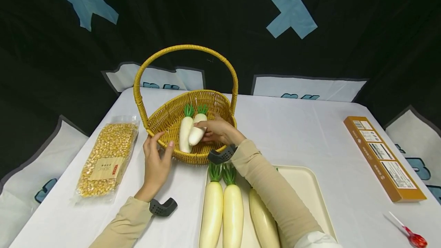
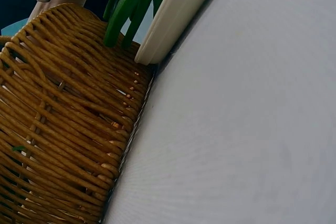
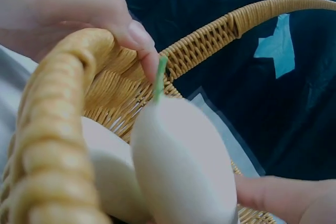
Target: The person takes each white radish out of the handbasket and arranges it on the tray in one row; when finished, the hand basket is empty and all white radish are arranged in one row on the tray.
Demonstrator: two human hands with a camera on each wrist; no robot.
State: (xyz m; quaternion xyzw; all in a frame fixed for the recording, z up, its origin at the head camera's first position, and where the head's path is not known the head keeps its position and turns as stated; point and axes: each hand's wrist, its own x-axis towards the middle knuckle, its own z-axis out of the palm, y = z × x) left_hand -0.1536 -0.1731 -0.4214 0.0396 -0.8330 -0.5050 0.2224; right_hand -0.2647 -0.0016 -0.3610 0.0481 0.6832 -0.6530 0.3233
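My right hand (image 1: 220,130) reaches into a yellow wicker basket (image 1: 193,159) and holds a white radish (image 1: 197,135) with green tops. Beside it in the basket lies a second white radish (image 1: 185,129), tops toward the far side. On the basket's near left rim, my left hand (image 1: 156,163) grips with its fingers over the edge. The right wrist view shows the held radish's rounded end (image 3: 181,161) close up, with part of the left hand (image 3: 79,14) over the rim. Only the woven outer wall (image 2: 68,119) appears in the left wrist view, not the left fingers.
A cream tray (image 1: 308,186) with several larger pale radishes (image 1: 212,213) stands in front of the basket, partly under my right arm. Left lies a bag of corn kernels (image 1: 113,141). An orange-brown box (image 1: 382,156) and a red lollipop (image 1: 415,238) lie at right.
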